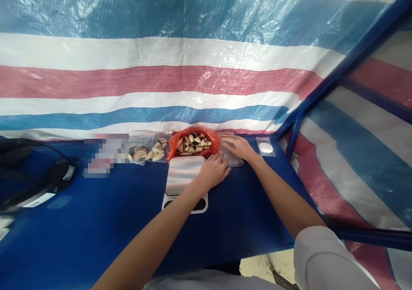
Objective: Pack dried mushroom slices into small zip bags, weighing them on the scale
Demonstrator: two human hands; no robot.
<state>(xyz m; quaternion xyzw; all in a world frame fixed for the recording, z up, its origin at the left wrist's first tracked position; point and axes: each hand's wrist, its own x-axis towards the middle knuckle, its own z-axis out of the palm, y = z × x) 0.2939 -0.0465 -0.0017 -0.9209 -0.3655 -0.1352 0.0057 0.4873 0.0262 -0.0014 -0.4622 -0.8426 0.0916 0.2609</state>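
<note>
My right hand (pixel 240 147) lies over a stack of clear plastic bags (pixel 237 163), its fingers stretched to the left and slightly apart. Just in front of it, my left hand (pixel 214 170) hovers or rests at the right edge of a white kitchen scale (pixel 182 176); its fingers are loosely bent and apart, near the bags. I see nothing held in either hand. Behind the scale, an open red plastic bag (pixel 173 146) is filled with pale, dark-edged dried slices (pixel 195 143). My left forearm covers part of the scale's control panel.
Left of the red bag lie clear bags with similar slices (pixel 140 153). A white oval object in a small clear bag (pixel 265 148) is at the far right. Black equipment with a cable (pixel 54 174) occupies the left. Blue metal bars (pixel 309 96) and striped sheeting (pixel 154 79) border the blue table (pixel 128 221).
</note>
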